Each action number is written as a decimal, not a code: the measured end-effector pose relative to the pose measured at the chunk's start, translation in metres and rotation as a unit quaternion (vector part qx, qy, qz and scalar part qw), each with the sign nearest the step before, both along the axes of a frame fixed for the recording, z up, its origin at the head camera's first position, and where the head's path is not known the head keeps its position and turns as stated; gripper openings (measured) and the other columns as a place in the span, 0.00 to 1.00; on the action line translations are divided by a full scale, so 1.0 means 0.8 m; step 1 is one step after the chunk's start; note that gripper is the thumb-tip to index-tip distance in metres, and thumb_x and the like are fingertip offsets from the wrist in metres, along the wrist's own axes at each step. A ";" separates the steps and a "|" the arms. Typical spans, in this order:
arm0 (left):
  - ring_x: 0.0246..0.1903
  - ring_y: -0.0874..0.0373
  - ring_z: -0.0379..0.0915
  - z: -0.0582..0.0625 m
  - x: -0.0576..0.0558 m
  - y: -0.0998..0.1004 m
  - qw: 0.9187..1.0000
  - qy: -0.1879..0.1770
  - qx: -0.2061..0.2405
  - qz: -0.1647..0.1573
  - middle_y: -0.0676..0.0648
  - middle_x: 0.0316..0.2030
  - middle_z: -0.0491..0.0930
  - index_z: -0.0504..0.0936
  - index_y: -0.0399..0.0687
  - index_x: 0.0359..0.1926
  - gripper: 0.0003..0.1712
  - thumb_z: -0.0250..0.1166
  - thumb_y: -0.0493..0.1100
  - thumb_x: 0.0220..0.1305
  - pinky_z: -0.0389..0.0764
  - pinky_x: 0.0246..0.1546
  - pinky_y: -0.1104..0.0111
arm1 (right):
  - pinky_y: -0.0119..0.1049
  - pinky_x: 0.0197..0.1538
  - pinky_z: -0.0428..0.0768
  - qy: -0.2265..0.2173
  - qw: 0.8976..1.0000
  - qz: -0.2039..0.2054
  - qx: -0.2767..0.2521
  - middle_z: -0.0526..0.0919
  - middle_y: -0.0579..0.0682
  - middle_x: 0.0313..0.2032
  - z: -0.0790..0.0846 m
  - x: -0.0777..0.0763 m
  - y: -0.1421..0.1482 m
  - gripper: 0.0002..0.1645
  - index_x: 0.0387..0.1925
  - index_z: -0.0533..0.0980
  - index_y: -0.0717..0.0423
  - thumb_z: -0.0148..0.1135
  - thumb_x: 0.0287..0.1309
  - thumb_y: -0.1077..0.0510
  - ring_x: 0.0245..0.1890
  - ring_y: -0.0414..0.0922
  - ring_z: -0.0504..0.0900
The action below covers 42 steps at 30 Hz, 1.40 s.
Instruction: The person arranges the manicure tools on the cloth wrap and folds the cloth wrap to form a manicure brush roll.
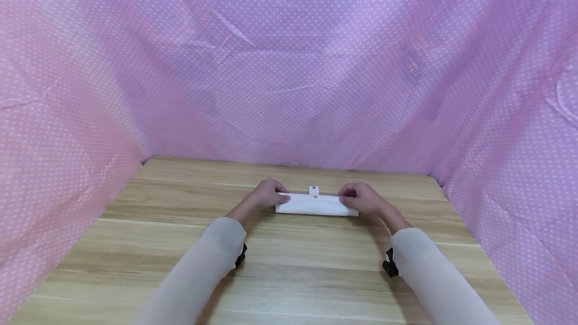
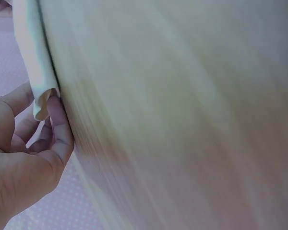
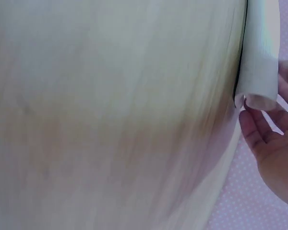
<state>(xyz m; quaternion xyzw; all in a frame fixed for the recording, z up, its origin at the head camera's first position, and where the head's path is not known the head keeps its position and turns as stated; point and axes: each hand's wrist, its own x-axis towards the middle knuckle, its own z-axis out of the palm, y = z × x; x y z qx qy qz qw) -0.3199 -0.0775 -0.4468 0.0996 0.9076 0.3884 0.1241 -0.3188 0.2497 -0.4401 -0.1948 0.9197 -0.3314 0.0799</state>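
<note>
A white roll of sheet material lies crosswise near the far side of the wooden table. From its back edge sticks a short strap with metal snaps. My left hand grips the roll's left end, thumb over the top. At the other end my right hand holds it in a similar way. The left wrist view shows the roll's curled, hollow end between thumb and fingers. Its right end is also curled and hollow in the right wrist view, with fingertips at the opening.
The light wood table spreads out in front of both forearms. Pink-purple dotted cloth hangs behind the table and along both sides. A dark wrist device shows under the right sleeve, and another under the left.
</note>
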 end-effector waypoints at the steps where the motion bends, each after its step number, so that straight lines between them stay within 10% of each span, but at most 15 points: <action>1: 0.55 0.48 0.77 0.001 0.000 -0.001 1.000 -0.004 0.000 0.001 0.45 0.50 0.85 0.88 0.45 0.49 0.14 0.70 0.46 0.68 0.77 0.60 0.55 | 0.45 0.52 0.80 0.007 1.000 0.003 -0.002 0.85 0.50 0.42 0.000 -0.002 -0.002 0.12 0.49 0.83 0.58 0.62 0.71 0.56 0.45 0.47 0.81; 12: 0.43 0.56 0.81 -0.001 -0.012 -0.008 0.997 -0.066 0.041 0.014 0.46 0.46 0.85 0.87 0.41 0.51 0.17 0.72 0.45 0.66 0.84 0.46 0.65 | 0.46 0.52 0.81 0.036 0.999 -0.002 0.008 0.85 0.52 0.42 0.000 -0.017 -0.049 0.17 0.53 0.81 0.63 0.62 0.71 0.56 0.45 0.48 0.82; 42: 0.44 0.54 0.80 -0.005 -0.001 -0.005 0.991 -0.084 0.095 0.037 0.45 0.46 0.83 0.87 0.41 0.49 0.15 0.72 0.45 0.67 0.82 0.47 0.65 | 0.47 0.57 0.77 -0.023 0.997 -0.076 0.018 0.83 0.57 0.46 -0.009 -0.028 -0.109 0.15 0.53 0.81 0.65 0.61 0.70 0.61 0.49 0.51 0.79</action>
